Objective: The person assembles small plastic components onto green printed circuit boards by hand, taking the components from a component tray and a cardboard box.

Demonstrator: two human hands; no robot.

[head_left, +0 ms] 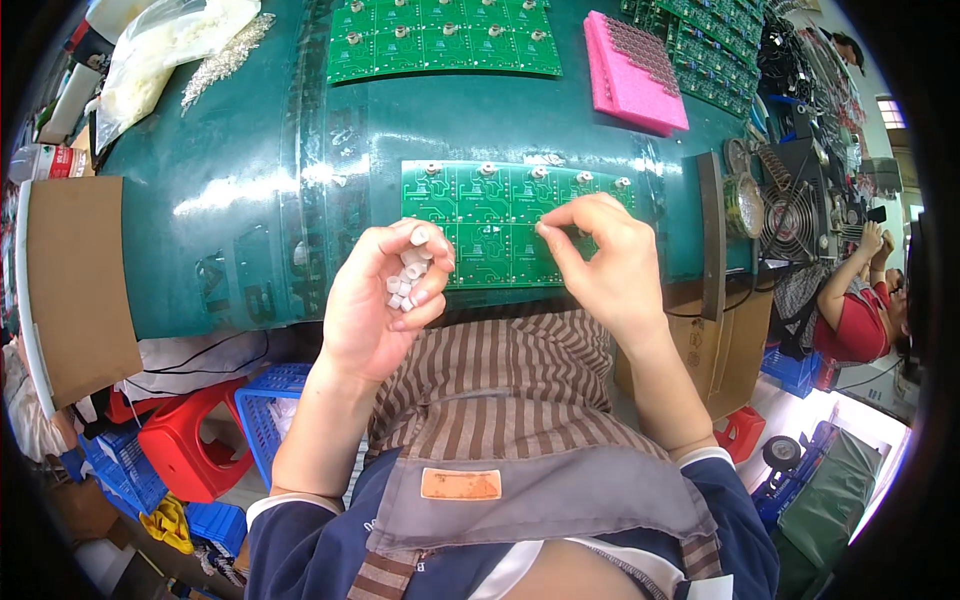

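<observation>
Several small white plastic spacers point(405, 283) lie in the curled palm and fingers of my left hand point(362, 310), one of them up by the thumb and forefinger. That hand is at the left end of a green circuit board panel point(482, 243), which lies flat on the green mat. A row of round metal-topped parts point(487, 170) stands along the panel's far edge. My right hand point(618, 265) has its thumb and forefinger pinched together over the middle of the panel. What sits between those fingertips is too small to make out.
Farther back lies another green panel point(445, 45) fitted with similar parts. A pink foam block point(635, 90) carries rows of small pieces at the back right, beside stacked boards point(715, 65). A plastic bag point(165, 50) rests back left. A fan point(790, 215) stands right; another person point(855, 310) sits beyond.
</observation>
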